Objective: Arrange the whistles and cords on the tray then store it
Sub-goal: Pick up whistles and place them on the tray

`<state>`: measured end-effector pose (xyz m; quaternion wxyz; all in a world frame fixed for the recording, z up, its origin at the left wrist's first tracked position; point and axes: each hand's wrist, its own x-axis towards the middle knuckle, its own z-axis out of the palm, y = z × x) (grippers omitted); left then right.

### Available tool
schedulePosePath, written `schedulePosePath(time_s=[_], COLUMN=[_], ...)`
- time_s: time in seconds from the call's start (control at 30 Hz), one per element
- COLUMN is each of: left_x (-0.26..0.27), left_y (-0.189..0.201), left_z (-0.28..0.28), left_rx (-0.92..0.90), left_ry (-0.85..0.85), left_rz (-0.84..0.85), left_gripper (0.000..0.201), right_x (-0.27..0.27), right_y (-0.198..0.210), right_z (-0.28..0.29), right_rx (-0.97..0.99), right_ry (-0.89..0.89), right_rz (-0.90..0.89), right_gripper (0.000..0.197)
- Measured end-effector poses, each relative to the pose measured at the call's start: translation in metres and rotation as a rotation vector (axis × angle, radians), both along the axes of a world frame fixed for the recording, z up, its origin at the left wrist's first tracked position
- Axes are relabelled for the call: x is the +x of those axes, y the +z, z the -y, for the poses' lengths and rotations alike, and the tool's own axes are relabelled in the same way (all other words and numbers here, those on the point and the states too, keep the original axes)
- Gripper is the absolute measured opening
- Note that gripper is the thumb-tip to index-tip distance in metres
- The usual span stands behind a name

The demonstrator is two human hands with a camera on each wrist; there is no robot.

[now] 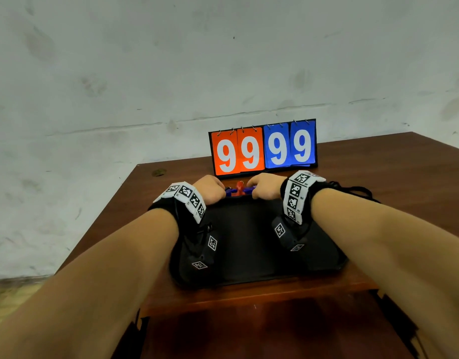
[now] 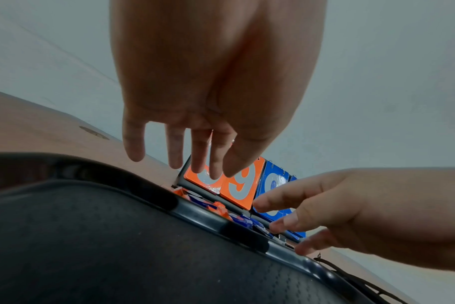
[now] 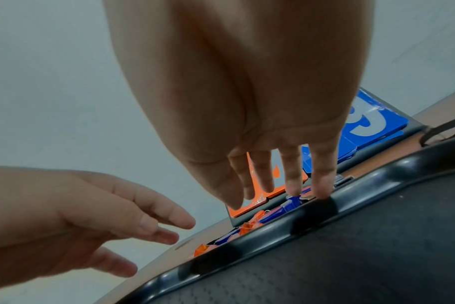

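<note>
both hands are reaching over the far rim of the black tray [image 1: 249,244], which is lying on the brown table [image 1: 378,161]. the left hand [image 1: 210,189] is hanging with its fingers [image 2: 134,144] straight and slightly spread, holding nothing, their tips hovering above the rim. the right hand [image 1: 266,186] is also loose and empty, its fingers [image 3: 322,174] pointing down and a little apart, with the two outer tips appearing to touch the rim; whether they are pressing on it cannot be told.

just beyond the fingertips of both hands, between the tray rim and the scoreboard, the whistles [image 2: 221,207] are lying in a row of orange and blue pieces on the table, outside the tray. one red whistle [image 1: 239,189] is showing in the gap between the two hands. the black cords [image 1: 358,190] are lying on the table to the right of the right hand's fingers, beside the tray's far right corner.

behind the fingers the scoreboard [image 1: 263,149] is standing upright, showing 99 in orange and 99 in blue
</note>
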<state>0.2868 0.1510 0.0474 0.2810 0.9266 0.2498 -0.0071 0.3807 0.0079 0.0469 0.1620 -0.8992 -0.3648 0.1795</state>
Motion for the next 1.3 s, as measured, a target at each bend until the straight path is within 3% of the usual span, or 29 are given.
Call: schedulePosePath(time_s=[0.33,0.47,0.93,1.1,1.3], left_x=[0.020,0.024,0.044,0.051,0.056], left_y=[-0.019,-0.024,-0.029,-0.029,-0.031], left_z=[-0.013,-0.015,-0.019,-0.016,-0.012], left_rx=[0.031,0.065,0.198,0.257,0.289], left_ry=[-0.045,-0.051,-0.045,-0.061,-0.065], left_rz=[-0.040,-0.036,-0.072,-0.097,-0.103], left_gripper=[0.035,0.035,0.035,0.034,0.036], right_x=[0.016,0.020,0.039,0.044,0.057], right_y=[-0.010,-0.011,-0.018,-0.018,-0.015], right_z=[-0.026,-0.029,-0.038,-0.033,-0.014], right_rx=[-0.199,-0.195,-0.215,-0.100,0.241], right_ry=[0.058,0.072,-0.003,-0.047,-0.186], right_rz=[0.084,0.062,0.091,0.089,-0.015], right_gripper=[0.041,0.045,0.027,0.028,0.024])
